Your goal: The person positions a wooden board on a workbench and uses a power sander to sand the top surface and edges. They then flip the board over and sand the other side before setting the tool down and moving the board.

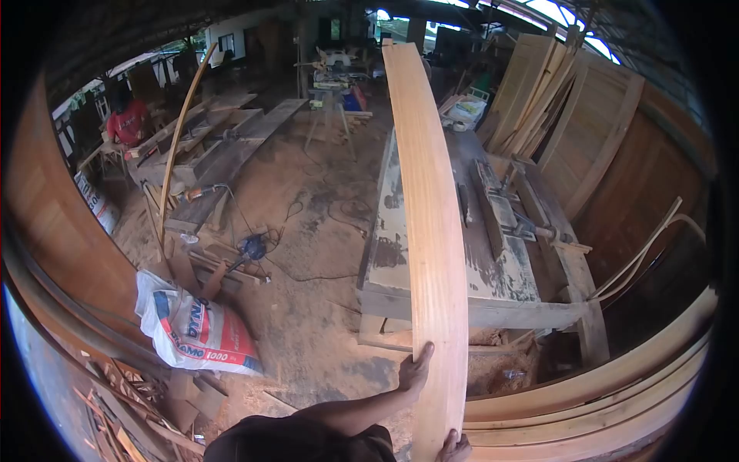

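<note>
A long, pale wooden board (437, 231) stretches away from me, its far end raised over the workbench side of the shop. My left hand (416, 371) grips the board's left edge, with the thumb lying on its upper face. Nearer to me, my right hand (454, 446) is closed around the right edge close to the bottom of the view. Beyond the board and to its right is a saw table (493, 281) with a worn, patchy top and a fence-like metal fixture (500, 212) on it.
Long planks (593, 408) lie at my lower right. A filled sack (200, 331) stands left on the dusty floor, near a corded power tool (252, 248). Panel doors (589, 115) lean at the back right. A person in a red shirt (127, 123) is at the far left.
</note>
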`<state>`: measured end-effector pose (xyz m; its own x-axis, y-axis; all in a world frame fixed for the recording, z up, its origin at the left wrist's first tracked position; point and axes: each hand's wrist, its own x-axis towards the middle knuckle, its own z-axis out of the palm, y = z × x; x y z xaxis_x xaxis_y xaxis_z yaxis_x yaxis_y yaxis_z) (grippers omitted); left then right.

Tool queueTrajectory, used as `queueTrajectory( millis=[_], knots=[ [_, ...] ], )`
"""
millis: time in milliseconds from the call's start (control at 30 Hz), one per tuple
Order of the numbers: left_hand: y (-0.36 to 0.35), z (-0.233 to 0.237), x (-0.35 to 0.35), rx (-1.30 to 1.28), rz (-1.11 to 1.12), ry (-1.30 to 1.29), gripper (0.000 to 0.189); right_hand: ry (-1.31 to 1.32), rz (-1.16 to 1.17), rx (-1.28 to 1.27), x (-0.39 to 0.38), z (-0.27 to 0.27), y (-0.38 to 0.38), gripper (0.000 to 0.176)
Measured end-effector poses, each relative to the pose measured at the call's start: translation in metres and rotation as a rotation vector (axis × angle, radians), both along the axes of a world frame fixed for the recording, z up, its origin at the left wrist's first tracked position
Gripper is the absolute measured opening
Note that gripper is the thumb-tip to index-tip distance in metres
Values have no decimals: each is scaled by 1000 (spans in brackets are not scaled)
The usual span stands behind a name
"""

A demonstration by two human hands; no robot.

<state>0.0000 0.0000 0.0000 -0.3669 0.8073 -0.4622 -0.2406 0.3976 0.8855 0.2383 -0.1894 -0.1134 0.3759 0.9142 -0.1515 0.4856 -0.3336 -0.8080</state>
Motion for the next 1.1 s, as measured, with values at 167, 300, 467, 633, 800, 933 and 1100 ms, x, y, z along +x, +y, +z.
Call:
queueTrajectory(
  millis=[167,300,467,633,800,933,1100],
  knots=[
    [24,-33,-30,-346,-85,129,114,-137,79,-74,-23,-13,19,62],
    [41,-65,-39,-399,-131,34,108,-106,67,-291,-28,6,30,61],
    [66,-42,-82,-191,-514,88,92,-26,29,-293,-17,-22,36,65],
    [111,-72,-167,11,-877,168,79,-101,-9,-163,-89,-22,113,68],
    [132,-77,-302,154,-1030,183,68,-201,9,-121,-162,-50,219,57],
    [142,-56,-440,-4,-1005,307,63,-18,-195,-4,-248,-1,288,74],
    [150,-88,-581,-176,-833,504,70,-169,-167,-344,-266,41,341,71]
  ],
)
